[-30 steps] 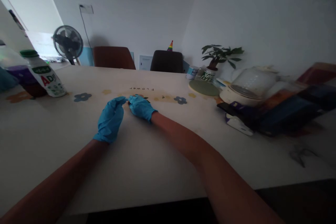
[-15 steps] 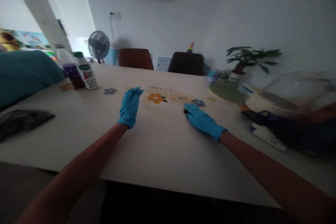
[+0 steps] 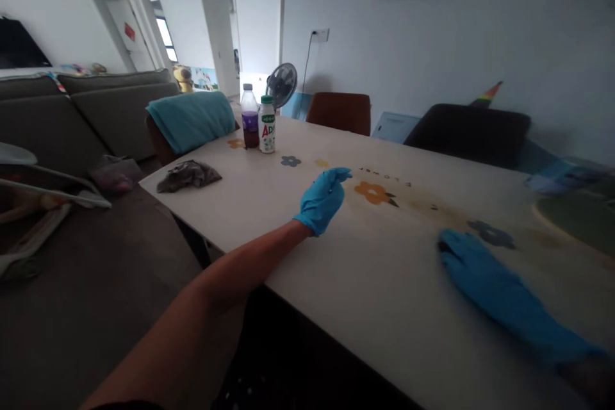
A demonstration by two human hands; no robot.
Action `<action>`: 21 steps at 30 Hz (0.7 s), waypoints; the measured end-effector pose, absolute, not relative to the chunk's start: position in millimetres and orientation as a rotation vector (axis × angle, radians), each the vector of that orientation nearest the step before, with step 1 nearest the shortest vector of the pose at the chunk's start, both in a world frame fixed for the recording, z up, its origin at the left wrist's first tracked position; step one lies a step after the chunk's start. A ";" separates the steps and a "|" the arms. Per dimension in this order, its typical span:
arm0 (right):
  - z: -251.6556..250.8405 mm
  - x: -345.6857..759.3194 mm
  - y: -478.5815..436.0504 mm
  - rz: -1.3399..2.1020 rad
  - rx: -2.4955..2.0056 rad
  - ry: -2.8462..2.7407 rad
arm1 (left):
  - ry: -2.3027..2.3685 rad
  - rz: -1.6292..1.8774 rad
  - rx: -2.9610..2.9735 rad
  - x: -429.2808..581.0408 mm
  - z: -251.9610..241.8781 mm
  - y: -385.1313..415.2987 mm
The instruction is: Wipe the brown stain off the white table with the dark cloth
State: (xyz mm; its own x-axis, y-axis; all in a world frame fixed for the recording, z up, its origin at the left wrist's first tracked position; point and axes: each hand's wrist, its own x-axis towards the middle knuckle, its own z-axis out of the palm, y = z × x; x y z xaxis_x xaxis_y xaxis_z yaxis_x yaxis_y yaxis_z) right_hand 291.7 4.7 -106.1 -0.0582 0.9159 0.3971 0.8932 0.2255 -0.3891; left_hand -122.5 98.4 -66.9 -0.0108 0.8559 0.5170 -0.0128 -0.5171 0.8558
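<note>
My left hand [image 3: 323,200], in a blue glove, is over the white table [image 3: 331,282] near the printed orange flower [image 3: 372,192]. Its fingers reach forward, loosely bent and holding nothing I can see. Low on the tabletop at the right is my right hand [image 3: 494,291], gloved in the same blue and blurred. Its fingers are bent down, and a small dark patch shows at the fingertips; what it is stays hidden. A crumpled grey-brown cloth [image 3: 189,176] lies at the table's left end.
Two bottles, one with purple and dark contents [image 3: 250,120], one white with a green cap [image 3: 267,128], stand at the far left. Chairs, including a brown one [image 3: 339,113] and a black one [image 3: 468,134], line the far side. A green round mat [image 3: 576,221] lies right.
The view has swung left, bringing the sofa, doorways and whole cloth into sight, while the plant has left the picture. Both hands stay close to the same printed flowers.
</note>
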 end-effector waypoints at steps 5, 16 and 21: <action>-79.9 212.0 13.3 0.108 -1.621 -2.091 | 1.164 1.790 1.573 -208.8 -41.1 90.2; -66.3 115.8 56.1 -0.036 -1.441 -2.410 | 1.594 2.284 0.932 -395.0 -14.6 38.7; -58.5 53.1 77.9 0.006 -1.372 -2.471 | 1.771 2.277 0.786 -428.7 -19.6 7.2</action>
